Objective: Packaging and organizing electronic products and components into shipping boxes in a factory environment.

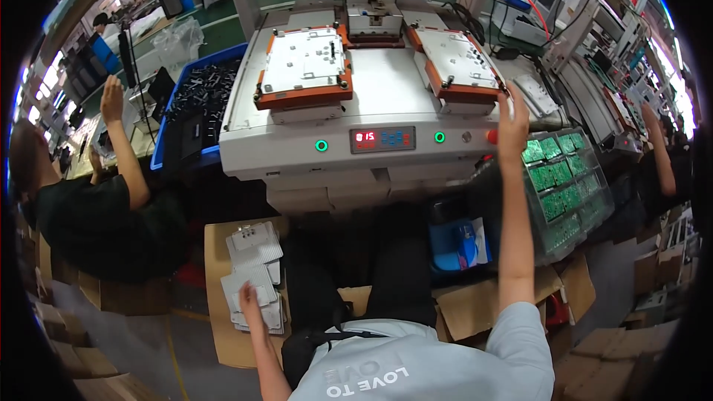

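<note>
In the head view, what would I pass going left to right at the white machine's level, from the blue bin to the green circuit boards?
Blue bin of dark parts, left orange-edged fixture, lit control panel, right orange-edged fixture, the person's right hand, green circuit boards.

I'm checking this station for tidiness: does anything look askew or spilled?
The pale plates by the left hand look askew: they overlap unevenly on the cardboard instead of stacking squarely. No spill stands out.
</note>
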The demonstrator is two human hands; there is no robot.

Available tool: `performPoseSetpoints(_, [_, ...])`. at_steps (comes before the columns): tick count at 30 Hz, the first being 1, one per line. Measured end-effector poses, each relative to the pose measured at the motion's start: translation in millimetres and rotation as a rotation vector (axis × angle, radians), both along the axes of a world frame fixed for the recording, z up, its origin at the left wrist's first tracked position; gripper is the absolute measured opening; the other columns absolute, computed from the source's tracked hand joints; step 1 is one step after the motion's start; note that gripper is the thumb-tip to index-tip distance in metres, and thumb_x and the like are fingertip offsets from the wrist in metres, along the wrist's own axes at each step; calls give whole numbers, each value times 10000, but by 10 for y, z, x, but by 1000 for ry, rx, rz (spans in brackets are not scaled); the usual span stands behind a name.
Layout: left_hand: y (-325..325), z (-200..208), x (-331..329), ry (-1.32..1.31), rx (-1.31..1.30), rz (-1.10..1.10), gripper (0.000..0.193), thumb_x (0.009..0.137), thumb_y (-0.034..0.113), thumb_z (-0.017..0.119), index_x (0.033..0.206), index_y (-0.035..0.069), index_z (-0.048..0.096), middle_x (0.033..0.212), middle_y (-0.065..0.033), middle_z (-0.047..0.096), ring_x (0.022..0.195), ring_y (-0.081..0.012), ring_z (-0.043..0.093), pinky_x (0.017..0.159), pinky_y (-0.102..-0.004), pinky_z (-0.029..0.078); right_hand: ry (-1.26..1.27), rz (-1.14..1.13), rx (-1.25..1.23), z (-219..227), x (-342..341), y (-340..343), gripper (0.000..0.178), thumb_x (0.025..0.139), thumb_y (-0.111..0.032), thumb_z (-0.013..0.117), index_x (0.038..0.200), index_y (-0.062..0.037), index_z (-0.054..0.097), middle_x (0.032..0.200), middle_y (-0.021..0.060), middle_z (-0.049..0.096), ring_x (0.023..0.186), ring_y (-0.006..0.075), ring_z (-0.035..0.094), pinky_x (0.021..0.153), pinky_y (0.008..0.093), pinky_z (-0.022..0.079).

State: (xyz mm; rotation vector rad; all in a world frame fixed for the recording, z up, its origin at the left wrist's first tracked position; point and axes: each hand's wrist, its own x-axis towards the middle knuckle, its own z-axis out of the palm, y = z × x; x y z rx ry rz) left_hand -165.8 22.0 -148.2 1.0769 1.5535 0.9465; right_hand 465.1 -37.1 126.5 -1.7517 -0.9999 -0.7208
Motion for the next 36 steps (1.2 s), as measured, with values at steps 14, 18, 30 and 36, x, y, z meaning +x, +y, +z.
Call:
performPoseSetpoints(14, [-1031, -1080, -840, -350, -287, -35, 678, 810, 643, 546, 1298, 180, 460, 1255, -53, 537, 1080, -292, 544, 824, -443, 453, -322, -174, -246, -1041, -1213, 30, 474, 963, -310, 471, 1356, -47, 432, 1357, 87, 449, 1274, 267, 375, 1051, 398, 266])
performPoseSetpoints(18, [-1014, -1437, -1299, -469, -601, 220, 592, 815, 613, 566, 1240, 206, 506, 1128, -36, 590, 1007, -288, 559, 749, -412, 450, -330, -89, -136, -1048, -1413, 341, 433, 955, -327, 488, 1307, -77, 480, 1333, 73, 471, 1249, 248, 404, 1035, 383, 281])
performPoseSetpoints(30, [-771, -1075, -715, -394, -642, 307, 493, 843, 512, 620, 1199, 181, 536, 1024, -37, 637, 823, -251, 607, 563, -377, 455, -177, 77, 66, -612, -1518, 175, 306, 856, -136, 618, 1144, -44, 570, 1105, 115, 604, 1025, 276, 553, 919, 389, 372])
performPoseSetpoints(36, [-839, -1191, -857, -443, -602, 302, 493, 856, 487, 616, 1244, 204, 507, 1110, -18, 614, 945, -243, 577, 712, -453, 425, 488, 553, -53, 164, -2037, 748, 264, 939, -200, 535, 1109, -3, 583, 1013, 125, 623, 854, 210, 601, 776, 314, 470])
